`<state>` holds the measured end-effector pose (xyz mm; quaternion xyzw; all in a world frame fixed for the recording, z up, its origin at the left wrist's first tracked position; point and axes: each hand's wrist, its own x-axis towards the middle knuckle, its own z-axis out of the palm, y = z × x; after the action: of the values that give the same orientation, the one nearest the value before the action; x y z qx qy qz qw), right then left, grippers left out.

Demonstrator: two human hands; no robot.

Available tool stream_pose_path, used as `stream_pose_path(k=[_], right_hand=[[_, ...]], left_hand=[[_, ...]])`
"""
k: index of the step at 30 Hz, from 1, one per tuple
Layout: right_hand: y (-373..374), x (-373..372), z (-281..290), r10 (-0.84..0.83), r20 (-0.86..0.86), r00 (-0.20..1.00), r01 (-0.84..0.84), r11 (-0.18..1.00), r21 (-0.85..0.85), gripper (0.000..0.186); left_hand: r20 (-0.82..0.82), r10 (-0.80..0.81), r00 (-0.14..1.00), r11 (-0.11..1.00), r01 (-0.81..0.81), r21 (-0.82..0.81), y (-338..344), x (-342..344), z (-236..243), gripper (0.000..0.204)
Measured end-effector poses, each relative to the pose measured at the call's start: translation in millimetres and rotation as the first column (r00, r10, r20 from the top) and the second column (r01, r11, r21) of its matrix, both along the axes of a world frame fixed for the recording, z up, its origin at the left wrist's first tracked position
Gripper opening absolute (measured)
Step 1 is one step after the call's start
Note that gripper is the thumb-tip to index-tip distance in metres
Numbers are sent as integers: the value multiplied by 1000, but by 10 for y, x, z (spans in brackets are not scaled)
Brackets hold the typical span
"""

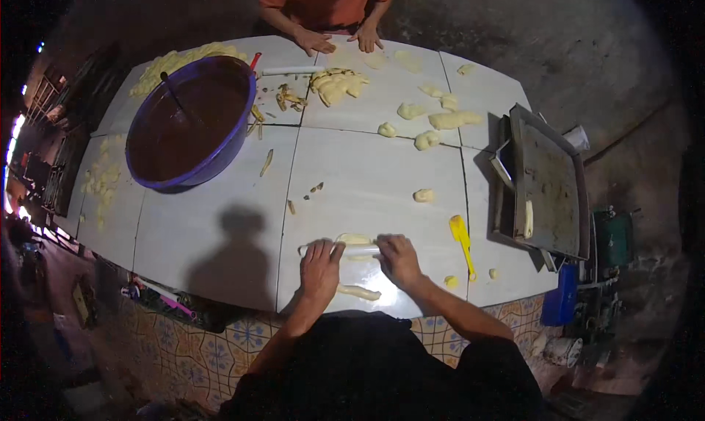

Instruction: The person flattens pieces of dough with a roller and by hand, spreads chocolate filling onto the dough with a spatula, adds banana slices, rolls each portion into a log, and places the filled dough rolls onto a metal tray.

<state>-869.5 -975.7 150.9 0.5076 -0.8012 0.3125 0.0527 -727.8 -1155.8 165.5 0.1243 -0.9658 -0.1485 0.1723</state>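
Note:
Near the table's front edge, a white rolling pin (358, 251) lies crosswise under both my hands. My left hand (321, 268) rests over its left end, fingers curled on the pin. The other end is under my right hand (400, 261), fingers bent over it. A flattened piece of pale dough (355, 239) shows partly beneath the pin. Closer to me lies a narrow strip of dough (358, 292). To the right of my right hand is a yellow spatula (460, 236), with a small dough lump (451, 281) beside its handle.
A large purple basin (213, 173) of brown mixture stands at the left. Stacked metal trays (554, 193) sit at the right edge. Across the white tiled table (352, 171), a person (327, 6) presses hands onto dough. Several dough pieces (455, 120) lie between.

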Motion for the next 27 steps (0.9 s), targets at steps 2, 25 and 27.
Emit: stream_pose_path(k=[2, 25, 27], right_hand=[[199, 126, 13, 17, 91, 996, -23, 997, 67, 40], [-448, -921, 128, -486, -1, 874, 486, 874, 29, 37], [36, -1054, -30, -549, 289, 784, 602, 786, -138, 34]], left_hand=[[-1, -50, 999, 998, 50, 42, 38, 231, -53, 34], [-45, 376, 926, 916, -378, -132, -810, -1563, 45, 70], [-308, 249, 918, 961, -274, -41, -698, -1409, 123, 71]])
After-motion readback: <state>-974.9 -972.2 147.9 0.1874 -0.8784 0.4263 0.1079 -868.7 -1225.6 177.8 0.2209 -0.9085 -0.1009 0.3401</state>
